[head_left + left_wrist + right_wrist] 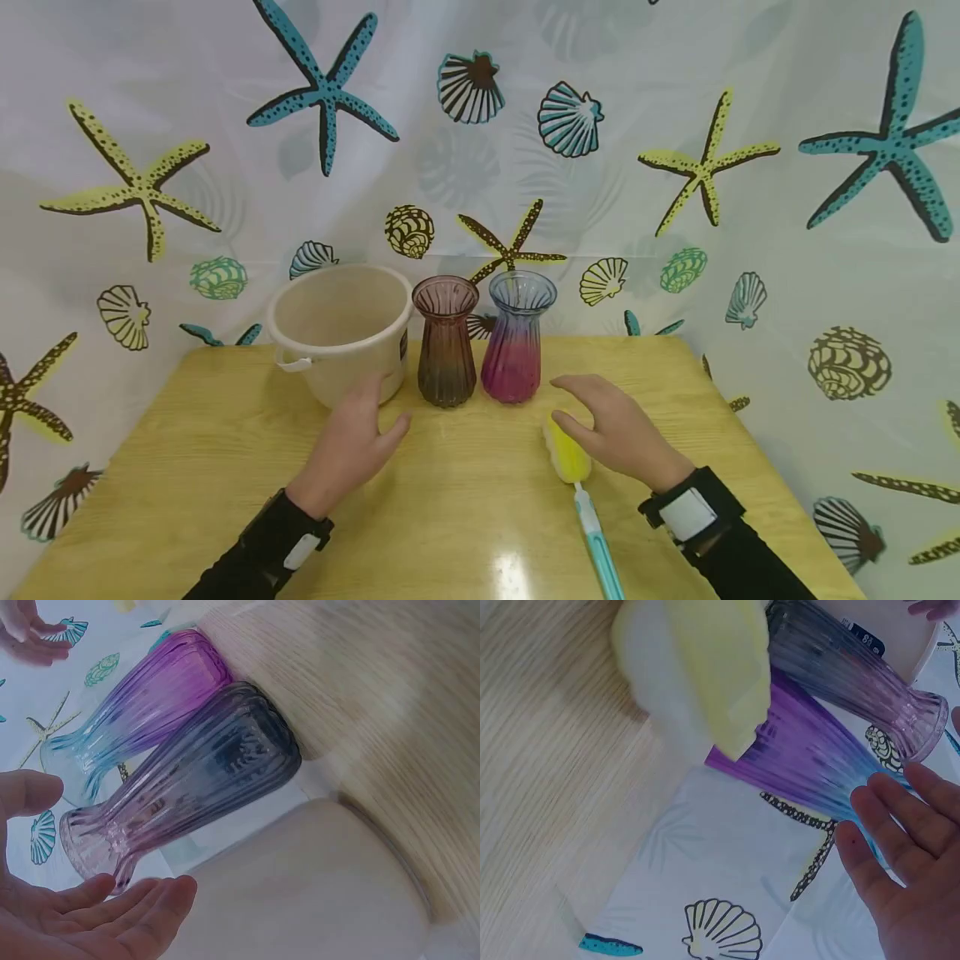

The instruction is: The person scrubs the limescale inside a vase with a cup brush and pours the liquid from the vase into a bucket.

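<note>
My left hand [351, 443] reaches over the table in front of the white bucket [330, 367], thumb and fingers spread with nothing between them. On the right, my right hand [618, 429] hovers beside the yellow sponge head of a bottle brush [567, 450], its fingers extended and holding nothing. The brush lies on the table with its teal-and-white handle toward me. Two ribbed glass vases stand upright at the back: a brown-grey one [447, 350] next to the bucket, and a blue-to-pink one [513, 350] to its right. In the left wrist view the dark vase [195, 772] appears beyond my relaxed fingers.
The light wooden table [465, 517] reaches back to a white curtain [465, 175] printed with starfish and shells, which also hangs along both sides. A small side handle [294, 362] sticks out from the bucket's left front.
</note>
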Demonstrator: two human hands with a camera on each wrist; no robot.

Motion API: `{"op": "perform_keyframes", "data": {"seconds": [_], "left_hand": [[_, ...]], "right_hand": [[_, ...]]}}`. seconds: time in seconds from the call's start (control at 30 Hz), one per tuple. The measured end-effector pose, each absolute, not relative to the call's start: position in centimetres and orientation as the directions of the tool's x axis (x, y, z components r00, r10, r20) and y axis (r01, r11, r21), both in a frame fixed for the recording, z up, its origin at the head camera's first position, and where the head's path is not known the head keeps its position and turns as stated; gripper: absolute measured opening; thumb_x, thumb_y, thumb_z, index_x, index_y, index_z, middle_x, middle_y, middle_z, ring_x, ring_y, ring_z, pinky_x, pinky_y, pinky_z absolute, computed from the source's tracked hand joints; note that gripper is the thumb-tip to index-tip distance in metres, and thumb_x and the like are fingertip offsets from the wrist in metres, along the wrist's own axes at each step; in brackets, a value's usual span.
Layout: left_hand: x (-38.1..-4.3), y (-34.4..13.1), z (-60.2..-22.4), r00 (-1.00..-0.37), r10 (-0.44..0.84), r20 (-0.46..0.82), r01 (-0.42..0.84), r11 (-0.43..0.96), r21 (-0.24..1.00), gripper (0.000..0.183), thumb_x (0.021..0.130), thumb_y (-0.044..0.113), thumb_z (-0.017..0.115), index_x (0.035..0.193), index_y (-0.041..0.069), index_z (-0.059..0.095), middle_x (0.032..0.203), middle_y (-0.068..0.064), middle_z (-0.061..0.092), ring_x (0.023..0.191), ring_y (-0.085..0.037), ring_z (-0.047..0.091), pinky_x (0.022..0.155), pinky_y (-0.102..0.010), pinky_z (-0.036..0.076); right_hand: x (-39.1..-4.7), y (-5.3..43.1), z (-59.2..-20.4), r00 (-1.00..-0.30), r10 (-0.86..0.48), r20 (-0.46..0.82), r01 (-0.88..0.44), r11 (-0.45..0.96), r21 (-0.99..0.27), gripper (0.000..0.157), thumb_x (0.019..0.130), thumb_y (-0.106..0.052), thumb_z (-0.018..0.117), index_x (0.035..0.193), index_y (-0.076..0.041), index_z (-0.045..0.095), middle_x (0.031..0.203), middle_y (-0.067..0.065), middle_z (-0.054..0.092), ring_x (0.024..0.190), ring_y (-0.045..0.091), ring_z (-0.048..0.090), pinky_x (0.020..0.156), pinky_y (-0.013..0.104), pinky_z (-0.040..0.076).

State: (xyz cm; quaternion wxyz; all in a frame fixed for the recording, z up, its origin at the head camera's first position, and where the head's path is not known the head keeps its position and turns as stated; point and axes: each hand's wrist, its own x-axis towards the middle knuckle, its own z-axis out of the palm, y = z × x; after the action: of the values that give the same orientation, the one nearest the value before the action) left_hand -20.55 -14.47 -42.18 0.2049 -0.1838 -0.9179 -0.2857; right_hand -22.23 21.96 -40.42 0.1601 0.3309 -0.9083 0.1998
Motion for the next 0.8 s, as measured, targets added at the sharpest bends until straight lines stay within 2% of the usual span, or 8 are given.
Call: {"op": "perform_keyframes", "data": {"seconds": [0.23, 0.43, 0.57, 0.6, 0.8], "left_hand": [[-22.6, -12.4, -42.2, -0.873, 0.208, 0.44, 0.435, 0.741, 0.512, 0.072, 0.09, 0.034, 0.063, 0.144, 0.0, 0.029, 0.141, -0.021, 0.039, 0.126, -0.027, 0.034, 0.103, -0.051, 0.035], [-24.7, -11.1, -42.0, -0.929, 0.189, 0.317, 0.349, 0.729, 0.589, 0.087, 0.091, 0.04, 0.06, 0.149, -0.002, 0.012, 0.15, -0.024, 0.021, 0.134, -0.03, 0.02, 0.107, -0.053, 0.027], [-26.1, -10.3, -42.3, -0.95, 0.173, 0.259, 0.302, 0.721, 0.624, 0.091, 0.09, 0.039, 0.062, 0.149, -0.003, 0.008, 0.152, -0.024, 0.015, 0.135, -0.029, 0.016, 0.108, -0.052, 0.027], [-26.4, -10.2, -42.4, -0.951, 0.167, 0.261, 0.298, 0.716, 0.631, 0.091, 0.09, 0.038, 0.063, 0.149, -0.003, 0.008, 0.152, -0.024, 0.014, 0.135, -0.029, 0.016, 0.107, -0.053, 0.027], [-27.8, -9.3, -42.6, -0.953, 0.131, 0.271, 0.283, 0.697, 0.659, 0.091, 0.091, 0.036, 0.062, 0.151, 0.001, 0.003, 0.153, -0.023, 0.013, 0.135, -0.028, 0.016, 0.105, -0.053, 0.031]], "right_hand": [[-23.6, 17.6, -40.3, -0.73, -0.563, 0.388, -0.682, 0.637, -0.36, 0.061, 0.097, -0.039, 0.053, 0.145, -0.005, 0.035, 0.143, 0.011, 0.041, 0.129, 0.02, 0.032, 0.103, 0.049, 0.036], [-25.5, 13.6, -40.1, -0.765, -0.546, 0.341, -0.644, 0.641, -0.417, 0.071, 0.097, -0.044, 0.051, 0.146, 0.001, 0.028, 0.146, 0.019, 0.036, 0.13, 0.021, 0.029, 0.105, 0.046, 0.034], [-26.7, 11.6, -40.2, -0.789, -0.523, 0.323, -0.614, 0.668, -0.419, 0.078, 0.096, -0.044, 0.052, 0.149, 0.002, 0.018, 0.15, 0.02, 0.027, 0.134, 0.02, 0.021, 0.108, 0.046, 0.028], [-26.9, 11.1, -40.1, -0.796, -0.51, 0.325, -0.605, 0.673, -0.426, 0.079, 0.096, -0.043, 0.053, 0.149, 0.002, 0.016, 0.15, 0.02, 0.026, 0.131, 0.021, 0.026, 0.107, 0.045, 0.03], [-28.3, 8.7, -39.9, -0.87, -0.409, 0.276, -0.492, 0.67, -0.556, 0.083, 0.096, -0.037, 0.055, 0.15, 0.002, 0.006, 0.151, 0.022, 0.021, 0.131, 0.022, 0.027, 0.106, 0.046, 0.032]]}}
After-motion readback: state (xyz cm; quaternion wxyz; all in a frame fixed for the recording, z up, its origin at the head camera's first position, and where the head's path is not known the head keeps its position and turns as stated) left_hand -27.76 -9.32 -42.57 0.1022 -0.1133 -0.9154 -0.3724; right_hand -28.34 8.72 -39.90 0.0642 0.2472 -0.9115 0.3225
